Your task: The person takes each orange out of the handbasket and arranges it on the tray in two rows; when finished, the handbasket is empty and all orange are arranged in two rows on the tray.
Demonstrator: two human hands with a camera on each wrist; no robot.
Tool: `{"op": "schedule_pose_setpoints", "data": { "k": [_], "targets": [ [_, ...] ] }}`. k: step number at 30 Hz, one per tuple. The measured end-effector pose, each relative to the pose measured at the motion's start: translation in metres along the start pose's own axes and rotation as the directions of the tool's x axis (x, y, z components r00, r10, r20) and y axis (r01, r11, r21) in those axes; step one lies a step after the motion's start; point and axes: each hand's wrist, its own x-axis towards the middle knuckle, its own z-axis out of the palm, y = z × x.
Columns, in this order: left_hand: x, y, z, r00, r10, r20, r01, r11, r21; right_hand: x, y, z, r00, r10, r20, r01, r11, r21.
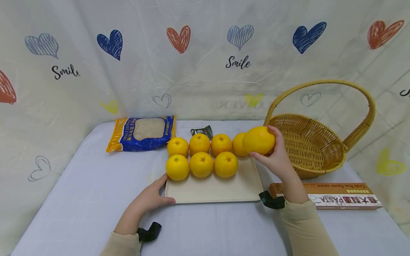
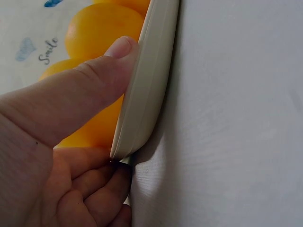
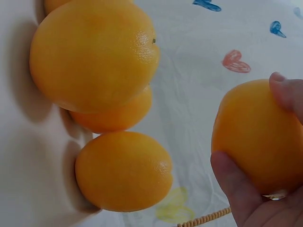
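Observation:
My right hand (image 1: pixel 278 156) holds an orange (image 1: pixel 259 140) between thumb and fingers, raised over the back right corner of a cream tray (image 1: pixel 213 191). In the right wrist view the held orange (image 3: pixel 253 135) is apart from the oranges on the tray. Behind it in the head view, another orange (image 1: pixel 238 144) is partly hidden. Two rows of oranges (image 1: pixel 201 165) fill the back and middle of the tray. At the tray's front left corner, my left hand (image 1: pixel 148 199) grips the edge. The left wrist view shows its thumb (image 2: pixel 94 78) along the rim and its fingers curled at the corner.
A wicker basket (image 1: pixel 320 165) with a tall arched handle stands at the right. Before it lies a pasta box (image 1: pixel 346 201). At the back left is a blue and yellow pasta bag (image 1: pixel 148 129), and a small dark packet (image 1: pixel 205 131) lies behind the tray.

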Motion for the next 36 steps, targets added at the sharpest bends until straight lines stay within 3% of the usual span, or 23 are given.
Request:
{"op": "schedule_pose_setpoints", "data": {
  "k": [5, 13, 17, 23, 32, 36],
  "targets": [
    [0.0, 0.0, 0.0, 1.0, -0.002, 0.0, 0.002, 1.0, 0.008, 0.0, 0.0, 0.0, 1.0, 0.021, 0.015, -0.022, 1.0, 0.021],
    [0.001, -0.002, 0.001, 1.0, 0.0, 0.002, 0.0, 1.0, 0.015, 0.0, 0.004, 0.002, 0.998, -0.064, 0.012, 0.062, 0.993, 0.104],
    [0.001, -0.002, 0.001, 1.0, 0.0, 0.001, 0.0, 1.0, 0.015, -0.001, 0.004, -0.001, 0.998, -0.053, 0.021, 0.052, 0.996, 0.066],
    [0.002, -0.002, 0.0, 1.0, -0.001, 0.003, 0.001, 1.0, 0.022, 0.001, 0.004, -0.004, 0.996, 0.028, 0.083, -0.019, 0.995, -0.097],
    [0.003, -0.003, 0.0, 1.0, 0.001, 0.007, -0.001, 1.0, 0.017, 0.002, 0.003, -0.011, 0.979, 0.084, 0.185, -0.05, 0.982, -0.183],
    [0.003, -0.002, 0.0, 1.0, 0.001, 0.008, -0.001, 1.0, 0.012, 0.001, 0.002, -0.016, 0.961, 0.134, 0.242, -0.076, 0.969, -0.237]
  ]
}}
